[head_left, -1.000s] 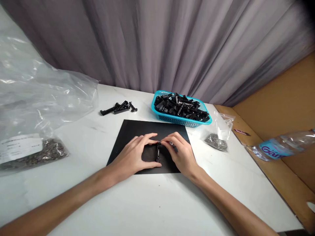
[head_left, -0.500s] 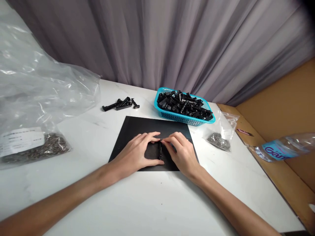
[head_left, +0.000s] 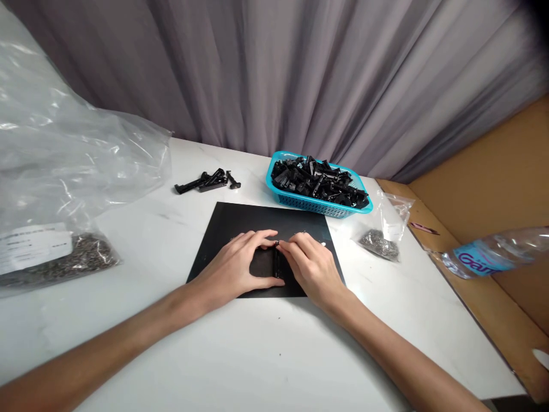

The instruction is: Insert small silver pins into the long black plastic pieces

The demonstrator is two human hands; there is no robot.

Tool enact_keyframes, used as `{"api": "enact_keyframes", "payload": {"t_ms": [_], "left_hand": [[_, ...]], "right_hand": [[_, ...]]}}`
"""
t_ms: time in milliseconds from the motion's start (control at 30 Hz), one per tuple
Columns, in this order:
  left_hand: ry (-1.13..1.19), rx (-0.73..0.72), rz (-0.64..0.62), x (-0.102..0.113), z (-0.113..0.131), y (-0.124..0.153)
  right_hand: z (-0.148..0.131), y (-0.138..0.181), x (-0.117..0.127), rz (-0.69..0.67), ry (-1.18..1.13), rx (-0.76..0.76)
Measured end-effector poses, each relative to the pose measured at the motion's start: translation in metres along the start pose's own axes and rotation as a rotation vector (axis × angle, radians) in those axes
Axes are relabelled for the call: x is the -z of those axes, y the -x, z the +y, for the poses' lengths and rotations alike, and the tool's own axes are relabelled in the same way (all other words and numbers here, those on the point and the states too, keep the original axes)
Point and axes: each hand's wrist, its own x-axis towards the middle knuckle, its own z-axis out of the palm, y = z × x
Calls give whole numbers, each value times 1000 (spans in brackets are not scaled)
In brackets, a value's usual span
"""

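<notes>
A slim black plastic part (head_left: 277,264) lies lengthwise away from me on a black mat (head_left: 240,214). My left hand (head_left: 240,260) grips it end to end, thumb at its near end and fingers at its far end. At that far end, the fingertips of my right hand (head_left: 311,260) are pinched together against the part. Whatever small thing may be between those fingertips is too small and hidden to make out.
Behind the mat stands a blue basket (head_left: 317,209) heaped with black parts. Several loose black parts (head_left: 212,180) lie left of it. Clear bags of small metal pieces (head_left: 96,252) (head_left: 380,243) flank the mat. A water bottle (head_left: 484,254) lies at the right.
My right hand's fingers have closed in lower over the far end of the black part. My left hand keeps its grip. The whole view has shifted slightly.
</notes>
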Motion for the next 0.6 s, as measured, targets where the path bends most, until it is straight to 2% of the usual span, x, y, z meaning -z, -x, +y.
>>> {"api": "enact_keyframes", "payload": {"t_ms": [133,200,400,600], "left_hand": [[8,-1,8,1,0,0],[11,5,6,1,1,0],[4,20,-15,1,1,0],[16,5,-17,2,1,0]], "right_hand": [[0,1,4,18,9,44],[-1,1,7,17,-13,12],[1,1,13,-47,-259,-256],[9,-6,17,-57,-466,-428]]}}
